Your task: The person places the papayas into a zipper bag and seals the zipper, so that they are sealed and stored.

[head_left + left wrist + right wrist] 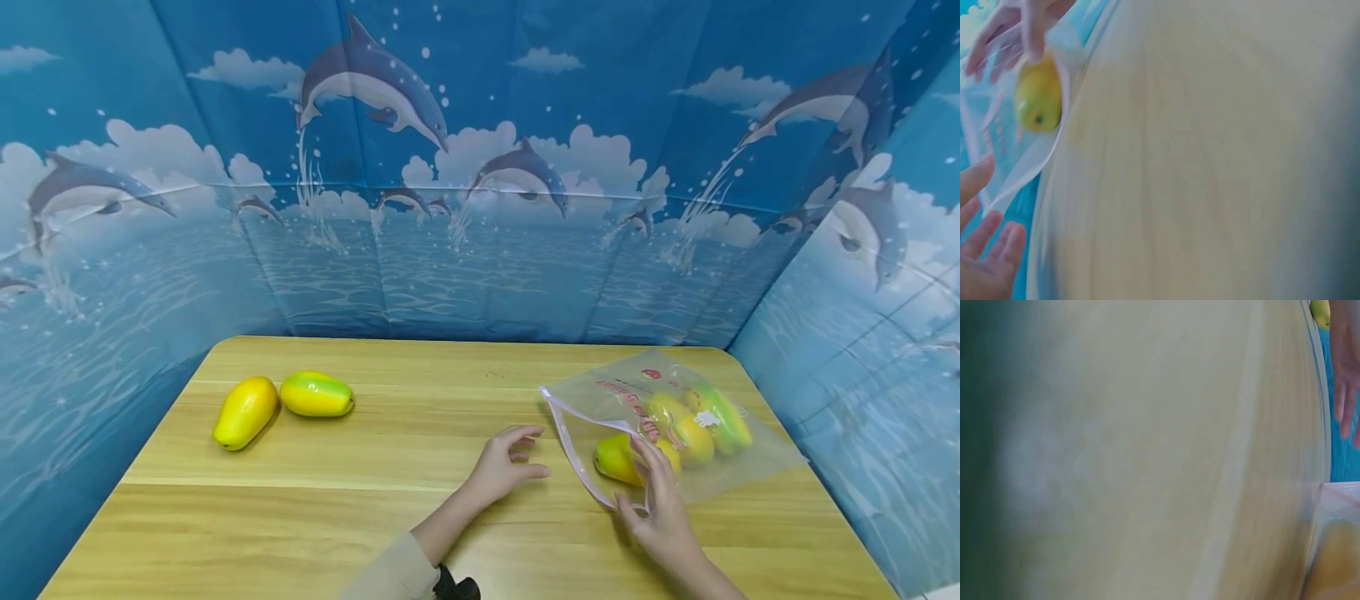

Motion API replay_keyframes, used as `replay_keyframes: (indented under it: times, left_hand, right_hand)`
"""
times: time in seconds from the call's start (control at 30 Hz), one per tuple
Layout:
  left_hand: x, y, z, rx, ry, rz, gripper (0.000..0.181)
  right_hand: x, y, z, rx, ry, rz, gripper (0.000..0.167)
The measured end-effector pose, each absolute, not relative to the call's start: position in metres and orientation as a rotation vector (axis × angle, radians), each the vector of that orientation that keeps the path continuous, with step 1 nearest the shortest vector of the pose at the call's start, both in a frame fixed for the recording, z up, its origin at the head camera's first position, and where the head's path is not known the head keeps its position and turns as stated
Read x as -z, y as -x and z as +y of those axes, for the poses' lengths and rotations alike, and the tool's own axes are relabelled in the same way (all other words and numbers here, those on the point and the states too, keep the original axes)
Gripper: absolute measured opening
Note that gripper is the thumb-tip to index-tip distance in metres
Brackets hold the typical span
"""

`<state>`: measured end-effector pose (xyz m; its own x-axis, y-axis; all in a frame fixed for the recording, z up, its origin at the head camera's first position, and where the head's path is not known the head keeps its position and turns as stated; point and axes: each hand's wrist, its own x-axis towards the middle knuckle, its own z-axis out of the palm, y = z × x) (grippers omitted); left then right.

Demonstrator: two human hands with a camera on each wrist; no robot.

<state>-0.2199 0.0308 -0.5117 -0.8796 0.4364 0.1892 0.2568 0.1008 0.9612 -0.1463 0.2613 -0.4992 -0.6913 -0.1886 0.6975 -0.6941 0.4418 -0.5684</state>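
Observation:
A clear zip bag (757, 467) with red print lies on its side at the right of the table, its pink-edged mouth facing left. Several yellow-green fruits, papayas by their shape, are inside; one papaya (617, 458) lies just within the mouth. My right hand (663, 517) holds the mouth's near edge, with film between thumb and fingers. Left of the mouth, my left hand (501, 468) hovers with fingers spread and slightly bent, touching nothing. The left wrist view catches its fingers (988, 250) beside the bag. In the right wrist view the bag (1342, 495) shows only partly.
Two more papayas, one mostly yellow (246, 413) and one yellow-green (317, 394), lie side by side at the table's back left. The wooden table (420, 367) meets a blue dolphin-print curtain (480, 267) at the back and sides.

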Motion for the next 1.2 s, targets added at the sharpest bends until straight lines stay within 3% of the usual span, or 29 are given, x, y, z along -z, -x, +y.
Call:
replay_keyframes:
  times: [0.2,0.53,0.87,1.2]
  left_hand:
    - [0.505,0.218,-0.014,-1.905,-0.626,2.232,0.056]
    - [0.464,0.209,-0.075,-1.996,-0.451,2.338,0.054]
    - [0.479,0.229,-0.15,-2.081,-0.188,2.709,0.059]
    - [0.474,0.223,-0.218,-1.862,0.112,3.142,0.064]
  right_hand:
    - [0.499,0.148,0.261,-1.163,-0.757,-2.123,0.094]
    - [0.499,0.147,0.26,-1.149,-0.746,-2.135,0.094]
    - [0.501,0.147,0.262,-1.17,-0.688,-2.181,0.097]
    - [0.5,0.146,0.261,-1.182,-0.651,-2.231,0.098]
